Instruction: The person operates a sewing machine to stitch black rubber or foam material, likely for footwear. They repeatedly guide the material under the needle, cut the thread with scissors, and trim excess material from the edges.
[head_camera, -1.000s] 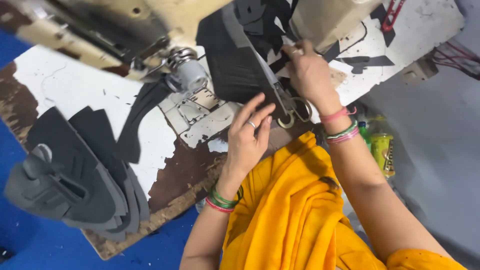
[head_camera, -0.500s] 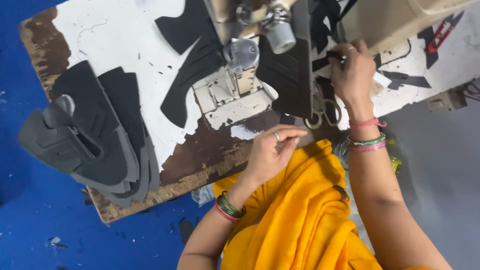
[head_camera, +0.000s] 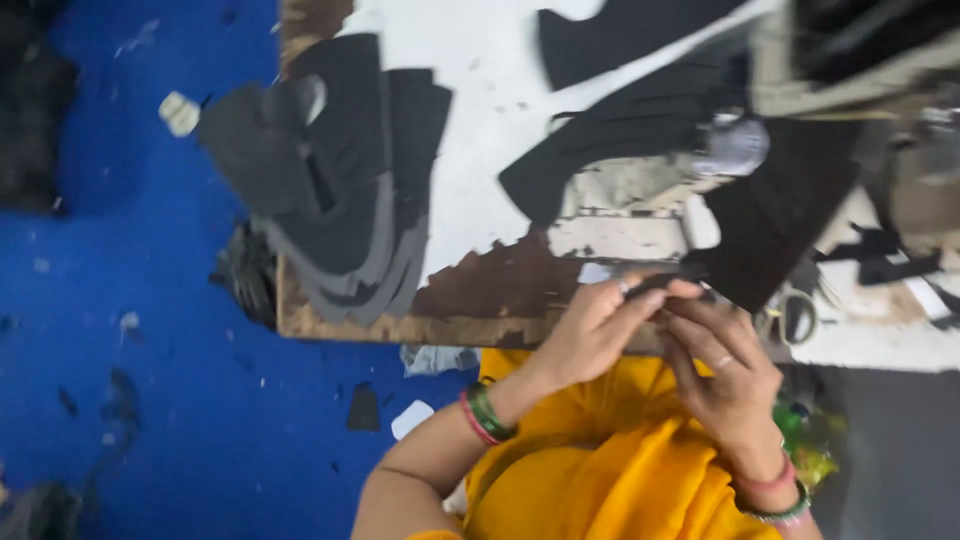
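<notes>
Moved: both hands have come together at the table's near edge.
Left hand (head_camera: 590, 335): pinching a small dark fabric piece (head_camera: 655, 287).
Right hand (head_camera: 725, 365): fingers curled, pinching the same piece.
Handling: grip firmly, keep it flat.
Room: stacked grey-black cut shoe panels (head_camera: 340, 190) lie well apart, left; white worn wooden table (head_camera: 480, 170) bare between.

Even, fairly bright overhead light fell without glare or hard shadows, yet motion blur smeared the whole view, worst at the right edge, where the grey metal sewing machine (head_camera: 900, 150) on the worn white-topped bench (head_camera: 480, 170) lost all detail.
</notes>
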